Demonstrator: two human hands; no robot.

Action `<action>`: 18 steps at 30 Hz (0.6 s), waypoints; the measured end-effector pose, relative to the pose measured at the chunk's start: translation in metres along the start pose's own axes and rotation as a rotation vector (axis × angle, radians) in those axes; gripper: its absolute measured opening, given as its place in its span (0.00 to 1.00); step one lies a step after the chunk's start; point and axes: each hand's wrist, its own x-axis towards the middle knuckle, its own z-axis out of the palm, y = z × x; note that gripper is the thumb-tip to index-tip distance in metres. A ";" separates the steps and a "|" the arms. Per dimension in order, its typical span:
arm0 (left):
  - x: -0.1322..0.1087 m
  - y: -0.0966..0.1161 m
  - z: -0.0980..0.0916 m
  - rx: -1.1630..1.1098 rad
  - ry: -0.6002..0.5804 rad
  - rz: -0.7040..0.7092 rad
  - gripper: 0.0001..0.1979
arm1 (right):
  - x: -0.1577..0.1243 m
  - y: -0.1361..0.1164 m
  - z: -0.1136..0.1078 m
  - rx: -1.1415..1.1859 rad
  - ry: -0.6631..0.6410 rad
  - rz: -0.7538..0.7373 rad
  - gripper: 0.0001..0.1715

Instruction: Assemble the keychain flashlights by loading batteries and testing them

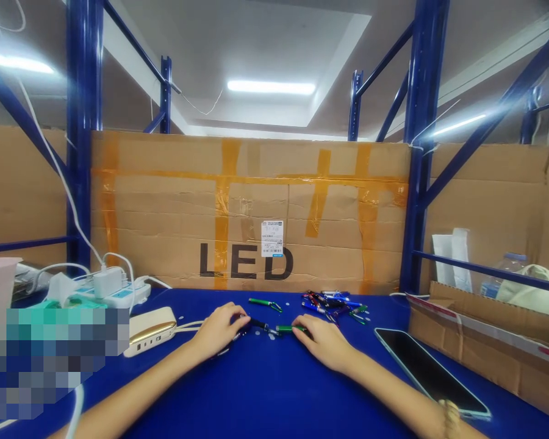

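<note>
My left hand (217, 332) is closed, thumb and fingers pinching a slim black cylinder (258, 324) that points to the right. More dark pieces lie partly hidden under that hand. My right hand (324, 341) holds the end of a small green cylinder (284, 329) between thumb and fingers. A shiny metal end (272, 332) sits in the narrow gap between the two; whether they touch I cannot tell. Small pale discs (271, 336) lie on the blue table just below. Beyond my hands rests a green cylinder with a carabiner clip (265, 303).
Behind my right hand is a pile of coloured cylinders with clips (332, 303). A phone (432, 372) and an open cardboard box (485, 335) are at right. At left are a white power bank (150, 329) and a power strip with cables (123, 294). Cardboard (329, 256) walls the back.
</note>
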 end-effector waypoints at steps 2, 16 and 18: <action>0.003 -0.001 -0.002 -0.066 0.104 -0.022 0.20 | 0.000 -0.001 0.000 -0.013 0.009 0.025 0.18; 0.013 -0.022 -0.016 -0.342 0.130 -0.078 0.21 | -0.001 -0.003 -0.002 -0.028 0.002 0.074 0.14; 0.013 -0.022 -0.014 -0.302 0.036 -0.023 0.19 | -0.001 -0.003 -0.003 -0.025 0.006 0.063 0.14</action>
